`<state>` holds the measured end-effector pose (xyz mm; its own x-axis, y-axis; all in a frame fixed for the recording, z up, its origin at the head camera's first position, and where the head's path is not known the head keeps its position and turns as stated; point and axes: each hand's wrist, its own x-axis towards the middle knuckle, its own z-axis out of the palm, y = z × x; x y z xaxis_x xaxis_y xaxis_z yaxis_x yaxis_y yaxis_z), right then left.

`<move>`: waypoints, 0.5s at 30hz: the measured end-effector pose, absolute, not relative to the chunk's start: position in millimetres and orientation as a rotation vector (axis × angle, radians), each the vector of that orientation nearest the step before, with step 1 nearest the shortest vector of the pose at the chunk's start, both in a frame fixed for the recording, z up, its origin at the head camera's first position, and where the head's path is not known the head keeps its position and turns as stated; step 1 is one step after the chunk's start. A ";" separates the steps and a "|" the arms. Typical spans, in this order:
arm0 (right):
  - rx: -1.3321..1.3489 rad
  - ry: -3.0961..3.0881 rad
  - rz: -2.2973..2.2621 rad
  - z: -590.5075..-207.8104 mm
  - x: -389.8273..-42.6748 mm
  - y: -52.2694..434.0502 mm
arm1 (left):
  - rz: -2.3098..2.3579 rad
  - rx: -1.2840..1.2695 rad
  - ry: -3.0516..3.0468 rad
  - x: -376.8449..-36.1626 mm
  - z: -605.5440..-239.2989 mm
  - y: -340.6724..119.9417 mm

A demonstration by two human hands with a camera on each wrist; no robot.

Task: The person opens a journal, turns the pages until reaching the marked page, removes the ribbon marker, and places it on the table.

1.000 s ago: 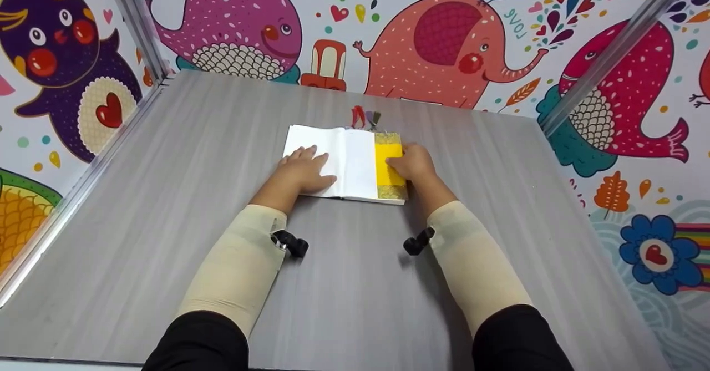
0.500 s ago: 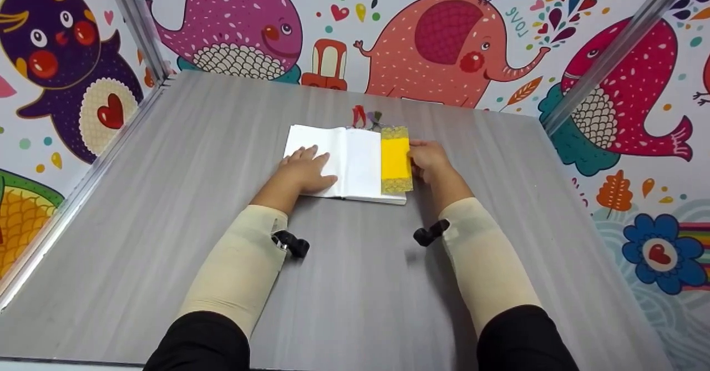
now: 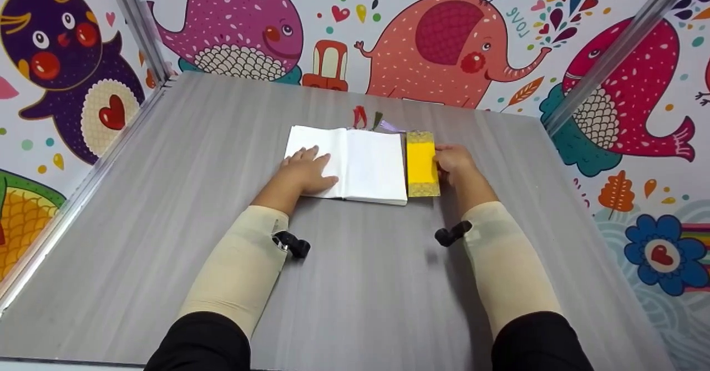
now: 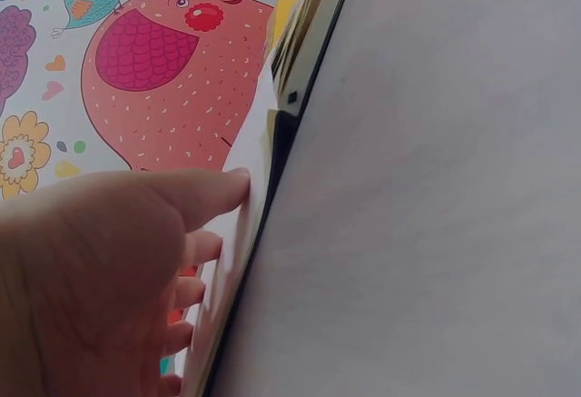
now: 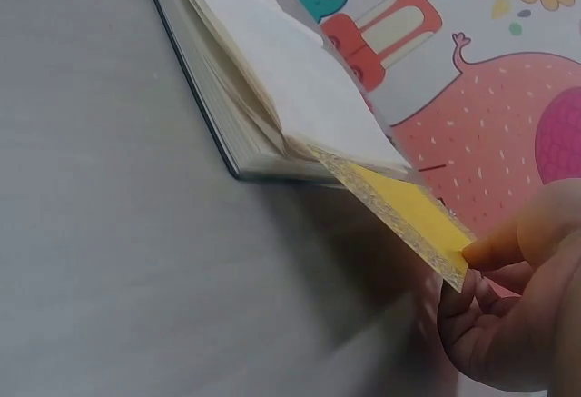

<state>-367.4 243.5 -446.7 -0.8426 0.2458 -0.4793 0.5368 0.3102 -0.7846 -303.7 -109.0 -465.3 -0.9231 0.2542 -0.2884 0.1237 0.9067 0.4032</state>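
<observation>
Cartoon whales, an elephant and birds cover the walls round a grey wood-grain table (image 3: 355,282). From the head view, one open white-paged book (image 3: 346,163) lies flat near the table's middle, with three small tassels, red, green and lilac, (image 3: 373,121) showing at its far edge. The left hand (image 3: 306,171) rests flat on the left page, fingers straight and spread, as it did a second ago. The right hand (image 3: 455,163) pinches the right edge of one yellow rectangular bookmark with gold patterned ends (image 3: 422,164). A second ago that bookmark lay on the right page; now it sits just beside the book, over bare table, and the right page is plain white. Two beige sleeves with black cuffs further back run toward the camera.

From the left wrist view, the fingers (image 4: 213,193) lie straight along the page edge, and the book's dark cover edge shows beneath the paper, which the head view hides.

From the right wrist view, the bookmark (image 5: 399,215) is tilted, its near end lifted off the table between thumb and curled fingers (image 5: 495,252), its far end touching the book's (image 5: 272,97) corner; the stacked pages show their thickness here.
</observation>
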 end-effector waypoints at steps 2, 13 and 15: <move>0.705 2.336 -1.506 -447.6 -367.6 248.5 | 0.548 0.279 2.731 -303.5 -464.7 -109.3; 0.604 2.566 -1.289 -459.0 -363.6 253.2 | 0.549 0.279 2.732 -302.6 -464.5 -109.1; 0.587 2.588 -1.270 -460.4 -362.0 254.2 | 0.552 0.279 2.729 -302.5 -464.7 -108.8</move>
<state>-362.0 254.2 -460.4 -0.9015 0.2618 -0.3446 0.4327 0.5521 -0.7127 -302.5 -108.8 -464.7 -0.9225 0.2548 -0.2900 0.1221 0.9053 0.4068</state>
